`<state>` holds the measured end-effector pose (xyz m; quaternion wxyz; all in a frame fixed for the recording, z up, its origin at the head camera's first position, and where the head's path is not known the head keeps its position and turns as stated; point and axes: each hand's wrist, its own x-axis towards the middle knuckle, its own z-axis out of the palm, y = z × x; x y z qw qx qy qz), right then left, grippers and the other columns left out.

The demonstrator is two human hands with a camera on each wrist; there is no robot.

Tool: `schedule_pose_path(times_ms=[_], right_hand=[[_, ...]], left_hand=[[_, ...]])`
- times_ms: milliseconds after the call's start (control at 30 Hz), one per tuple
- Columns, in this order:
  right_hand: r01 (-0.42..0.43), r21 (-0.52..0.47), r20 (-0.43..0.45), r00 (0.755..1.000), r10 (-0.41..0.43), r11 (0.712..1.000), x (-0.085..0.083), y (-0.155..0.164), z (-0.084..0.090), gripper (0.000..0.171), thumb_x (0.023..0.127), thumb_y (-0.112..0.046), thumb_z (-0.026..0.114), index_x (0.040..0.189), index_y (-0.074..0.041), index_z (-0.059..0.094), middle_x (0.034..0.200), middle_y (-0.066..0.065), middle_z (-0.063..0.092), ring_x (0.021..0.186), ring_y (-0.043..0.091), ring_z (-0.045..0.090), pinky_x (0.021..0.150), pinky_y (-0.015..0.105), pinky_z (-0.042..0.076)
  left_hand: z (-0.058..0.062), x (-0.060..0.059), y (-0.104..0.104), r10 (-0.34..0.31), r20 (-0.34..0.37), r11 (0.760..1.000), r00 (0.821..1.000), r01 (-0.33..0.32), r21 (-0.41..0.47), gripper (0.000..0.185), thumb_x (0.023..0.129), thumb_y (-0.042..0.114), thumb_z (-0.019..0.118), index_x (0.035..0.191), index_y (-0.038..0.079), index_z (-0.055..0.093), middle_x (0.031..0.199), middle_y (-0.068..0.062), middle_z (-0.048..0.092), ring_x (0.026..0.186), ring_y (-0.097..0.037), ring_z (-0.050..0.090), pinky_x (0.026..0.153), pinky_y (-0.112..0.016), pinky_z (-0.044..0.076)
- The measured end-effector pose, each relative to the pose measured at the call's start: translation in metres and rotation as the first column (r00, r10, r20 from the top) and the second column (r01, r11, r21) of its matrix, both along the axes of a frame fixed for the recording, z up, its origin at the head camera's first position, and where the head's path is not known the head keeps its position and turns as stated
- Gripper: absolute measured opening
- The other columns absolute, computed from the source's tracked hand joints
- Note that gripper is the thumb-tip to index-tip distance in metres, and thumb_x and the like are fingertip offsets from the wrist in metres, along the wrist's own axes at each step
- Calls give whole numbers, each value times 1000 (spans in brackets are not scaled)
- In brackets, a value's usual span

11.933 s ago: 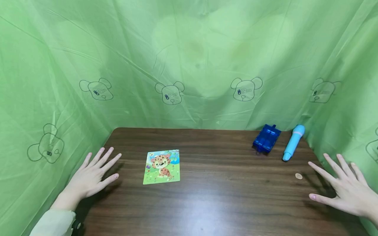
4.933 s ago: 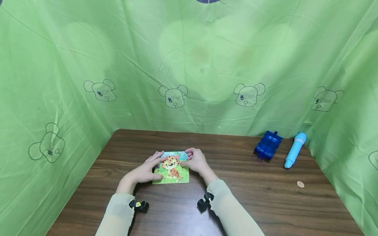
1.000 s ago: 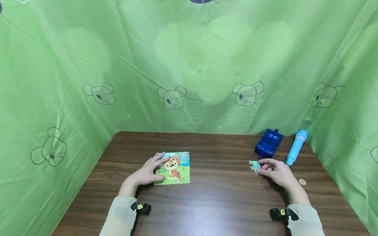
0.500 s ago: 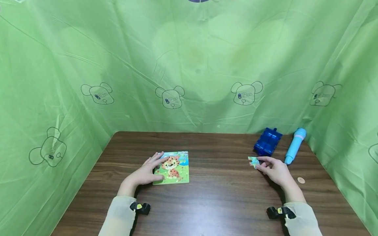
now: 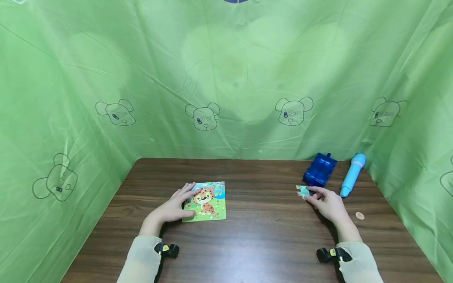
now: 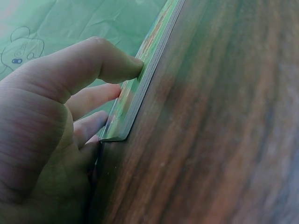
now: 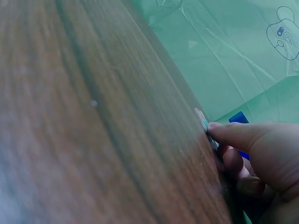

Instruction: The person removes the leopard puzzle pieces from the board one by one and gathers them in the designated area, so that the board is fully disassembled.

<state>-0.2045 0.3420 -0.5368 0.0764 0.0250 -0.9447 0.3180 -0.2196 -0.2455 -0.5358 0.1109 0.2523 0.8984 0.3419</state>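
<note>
A square jigsaw puzzle [image 5: 218, 202] with a cartoon leopard lies left of the table's middle in the head view. My left hand [image 5: 170, 206] rests over its left edge, fingers spread; the left wrist view shows the thumb [image 6: 117, 63] touching the puzzle's top by the near edge. Far to the right, my right hand [image 5: 329, 203] pinches a small puzzle piece [image 5: 302, 191] between thumb and fingers, at or just above the tabletop. In the right wrist view that piece [image 7: 202, 118] is seen nearly edge-on, partly hidden by the fingers.
Behind the right hand stands a translucent blue plastic box [image 5: 320, 169], beside a light-blue toy microphone [image 5: 352, 175]. A small round wooden disc [image 5: 360, 215] lies right of the right wrist. Green cloth [image 5: 240, 78] hangs behind the brown table [image 5: 255, 236] and on both sides.
From spread hands at the sides, both came to the puzzle. The right hand then carried a piece to the right, lately shifting slightly away. The left hand stays on the puzzle.
</note>
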Motion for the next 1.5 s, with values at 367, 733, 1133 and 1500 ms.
schedule_pose_path(times_ms=[367, 733, 1133, 1500], right_hand=[[-17, -13, 36, 999, 18, 1000, 3, -2, 5, 37, 100, -30, 82, 126, -4, 77, 83, -5, 72, 75, 13, 63, 67, 30, 49], [-165, -201, 142, 970, 195, 966, 8, -35, 36, 34, 102, -27, 80, 124, -2, 74, 88, 4, 75, 68, 20, 72, 57, 33, 60], [-235, -332, 69, 960, 272, 914, 10, -139, 51, 38, 99, -23, 84, 129, -2, 72, 88, 0, 74, 68, 22, 69, 62, 28, 54], [-202, -454, 101, 956, 275, 868, -23, -227, 37, 36, 96, -17, 84, 128, -3, 73, 86, 0, 74, 63, 39, 72, 53, 38, 59]], left_hand=[[0, 0, 0, -1, -1, 1000, 1000, 1, 0, 86, 91, 29, 82, 168, 16, 46, 182, -16, 19, 168, -45, 6, 131, -71, 4], [3, 2, 3, -26, 1, 1000, 1000, 26, -4, 87, 91, 27, 82, 169, 17, 45, 182, -16, 19, 167, -45, 7, 131, -70, 2], [1, 1, 11, -29, 8, 999, 1000, 29, 33, 90, 90, 31, 84, 169, 15, 44, 181, -15, 21, 168, -42, 10, 132, -70, 3], [-4, -2, 9, 34, 39, 999, 999, -35, 40, 104, 88, 41, 90, 170, 8, 37, 182, -11, 22, 169, -36, 11, 134, -63, 7]])
